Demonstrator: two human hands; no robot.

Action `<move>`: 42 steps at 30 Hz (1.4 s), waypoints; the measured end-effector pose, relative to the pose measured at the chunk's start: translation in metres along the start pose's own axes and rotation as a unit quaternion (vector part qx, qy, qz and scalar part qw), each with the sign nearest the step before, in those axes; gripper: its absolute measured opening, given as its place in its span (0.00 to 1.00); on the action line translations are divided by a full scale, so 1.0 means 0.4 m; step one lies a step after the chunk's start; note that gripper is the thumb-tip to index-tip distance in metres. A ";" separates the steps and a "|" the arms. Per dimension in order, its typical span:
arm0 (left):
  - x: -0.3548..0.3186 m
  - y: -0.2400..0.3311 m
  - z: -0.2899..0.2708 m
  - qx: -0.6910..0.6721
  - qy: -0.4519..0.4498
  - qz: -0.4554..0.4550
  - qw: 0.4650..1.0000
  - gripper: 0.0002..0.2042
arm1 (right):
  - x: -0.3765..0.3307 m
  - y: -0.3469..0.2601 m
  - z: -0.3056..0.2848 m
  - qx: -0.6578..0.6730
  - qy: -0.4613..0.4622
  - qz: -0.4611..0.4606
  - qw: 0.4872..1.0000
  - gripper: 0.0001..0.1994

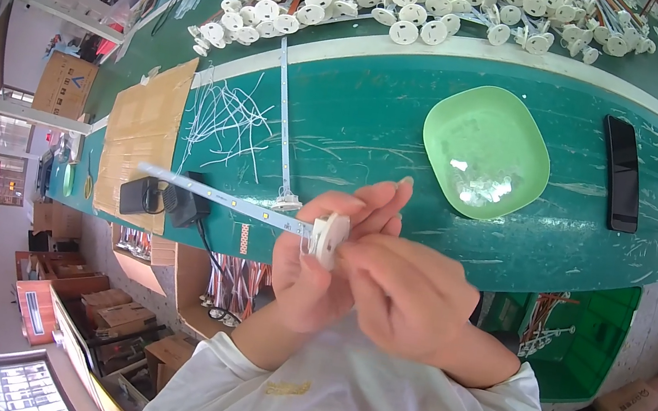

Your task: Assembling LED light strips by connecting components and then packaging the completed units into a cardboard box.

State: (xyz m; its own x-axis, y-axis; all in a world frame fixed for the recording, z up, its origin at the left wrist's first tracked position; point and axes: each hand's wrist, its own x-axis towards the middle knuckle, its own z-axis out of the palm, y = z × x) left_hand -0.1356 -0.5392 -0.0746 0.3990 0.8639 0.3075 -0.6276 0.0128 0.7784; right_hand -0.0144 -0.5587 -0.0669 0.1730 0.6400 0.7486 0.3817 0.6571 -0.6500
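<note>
An LED strip (237, 205) with a white round end cap (333, 243) is held in front of my chest, its free end pointing left over the bench. My left hand (301, 291) is closed around the cap end, thumb below and fingers behind. My right hand (413, 299) is pinched at the cap's flat face; whatever lies between its fingertips is hidden. Another LED strip (284, 118) with a white end piece (288, 201) lies on the green bench just beyond my hands. Thin white wires (227, 118) are scattered to its left.
A light green bowl (486, 148) and a black phone (623, 173) lie on the right. Many white-capped strips (409, 13) are heaped at the back. Flat cardboard (140, 135) and a black adapter (183, 205) are left. A green crate (593, 347) stands below the bench.
</note>
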 end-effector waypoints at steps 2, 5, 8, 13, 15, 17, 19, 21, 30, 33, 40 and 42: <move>0.003 -0.006 0.000 -0.028 0.005 -0.003 1.000 0.30 | 0.003 0.008 -0.002 0.033 0.016 0.016 0.999 0.06; 0.007 -0.010 0.001 -0.043 0.010 -0.007 0.999 0.30 | 0.003 0.001 -0.004 0.018 0.005 0.020 1.000 0.07; 0.000 -0.012 0.001 -0.017 0.020 -0.007 1.000 0.29 | 0.008 -0.003 0.008 -0.018 0.012 0.010 1.000 0.08; 0.003 -0.017 -0.028 -0.025 0.030 -0.001 0.999 0.29 | 0.011 0.024 0.021 0.022 -0.016 -0.007 1.000 0.09; 0.000 -0.010 -0.033 -0.079 0.073 -0.026 0.994 0.31 | 0.020 0.024 0.001 0.021 -0.005 -0.009 1.000 0.11; 0.003 0.003 -0.028 -0.090 0.059 -0.024 0.994 0.31 | 0.033 0.026 -0.006 0.027 0.008 -0.012 1.000 0.12; 0.001 -0.001 -0.023 -0.146 0.034 -0.028 0.988 0.31 | 0.043 0.029 -0.010 -0.037 -0.008 -0.058 0.998 0.16; -0.005 0.007 -0.005 -0.114 0.035 -0.035 0.992 0.32 | 0.029 0.028 0.000 -0.077 -0.004 -0.089 0.993 0.17; 0.008 0.011 0.041 -0.130 -0.005 -0.064 0.989 0.34 | 0.005 0.037 -0.024 -0.106 0.029 -0.179 0.978 0.18; 0.017 0.015 0.052 -0.126 0.031 -0.066 0.989 0.33 | 0.017 0.031 -0.046 -0.082 0.014 -0.196 0.977 0.16; 0.044 0.094 -0.029 0.546 0.088 -0.127 0.824 0.19 | 0.033 0.084 -0.191 -0.085 0.018 -0.008 0.996 0.08; 0.045 0.083 -0.044 0.668 0.064 -0.094 0.735 0.17 | 0.023 0.111 -0.234 -0.144 0.026 0.123 0.982 0.05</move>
State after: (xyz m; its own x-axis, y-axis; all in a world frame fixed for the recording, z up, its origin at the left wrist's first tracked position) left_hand -0.1610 -0.5144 -0.0530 0.2751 0.9515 0.1377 0.6818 -0.2941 0.6698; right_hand 0.0890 -0.5611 -0.0767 0.3348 0.7396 0.5838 0.5621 0.3405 -0.7537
